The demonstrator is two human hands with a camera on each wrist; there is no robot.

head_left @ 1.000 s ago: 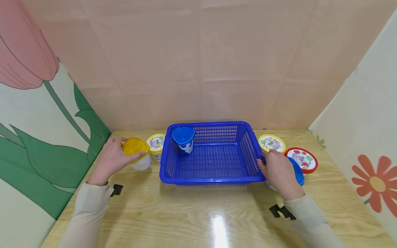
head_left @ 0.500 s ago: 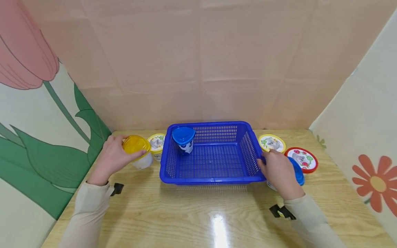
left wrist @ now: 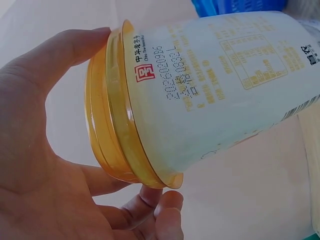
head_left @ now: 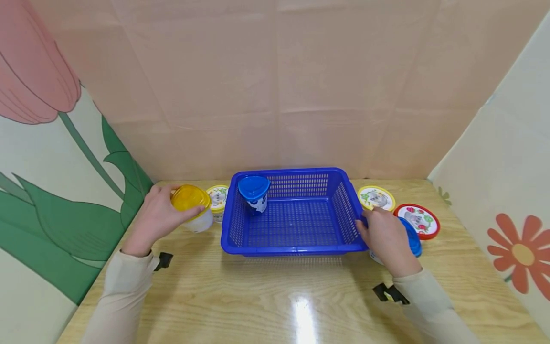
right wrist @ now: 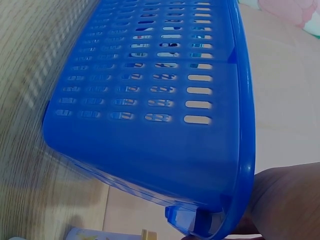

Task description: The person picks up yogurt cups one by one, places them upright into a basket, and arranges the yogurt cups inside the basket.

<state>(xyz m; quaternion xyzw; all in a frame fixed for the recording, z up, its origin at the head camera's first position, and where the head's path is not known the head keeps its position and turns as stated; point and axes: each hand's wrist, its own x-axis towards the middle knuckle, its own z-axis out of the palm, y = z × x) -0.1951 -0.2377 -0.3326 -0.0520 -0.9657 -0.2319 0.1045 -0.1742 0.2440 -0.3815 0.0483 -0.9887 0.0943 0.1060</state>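
Left hand (head_left: pixel 154 216) curls round the lid of the yellow-lidded cup (head_left: pixel 191 198), at 9 o'clock from the blue basket (head_left: pixel 292 250). Right hand (head_left: pixel 386 239) grips the basket's rim near 3 o'clock. I cannot tell whether the cup's base touches the tabletop (head_left: pixel 240 296). My hold sits on the lid, not the body, so I judge an even, light squeeze best; one-sided pressure could pop it. The flat-lidded tub (head_left: pixel 218 197) stands just beside, at the cup's 3 o'clock: straight up before any sideways travel. Over the basket, I'd steer wide of the blue-lidded cup (head_left: pixel 254 187) at 10 o'clock inside, right hand bracing, not pulling.
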